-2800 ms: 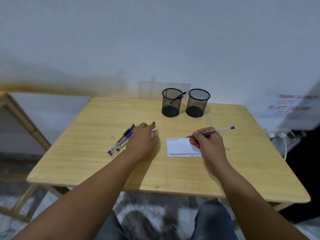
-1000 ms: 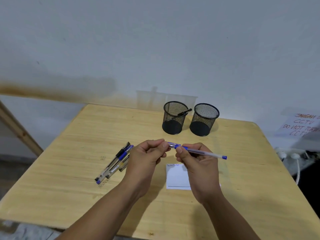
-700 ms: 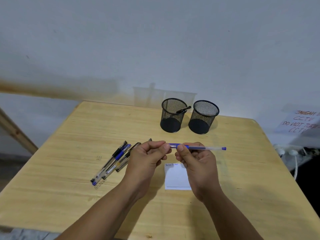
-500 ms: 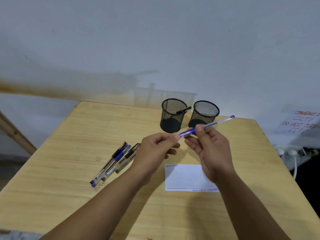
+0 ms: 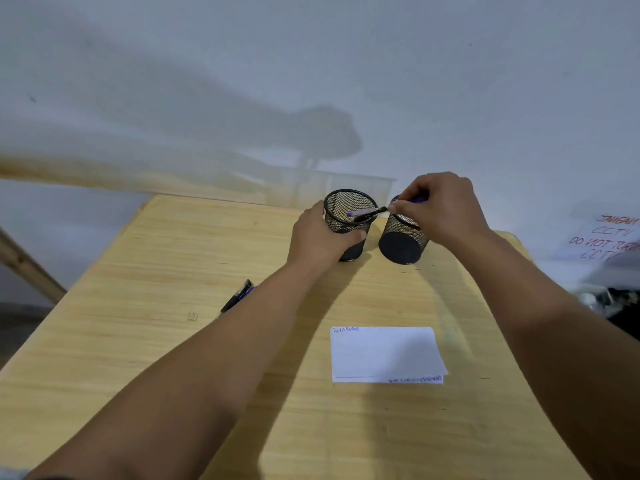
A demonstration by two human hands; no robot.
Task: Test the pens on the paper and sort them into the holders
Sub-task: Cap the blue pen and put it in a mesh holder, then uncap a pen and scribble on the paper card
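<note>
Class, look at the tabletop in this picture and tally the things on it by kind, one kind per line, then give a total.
Mesh pen holders: 2, left holder and right holder
Paper sheets: 1, the paper
Pens at least partly visible: 3, blue pen and black pen in the left holder, a pen by the left forearm
Total: 6
</note>
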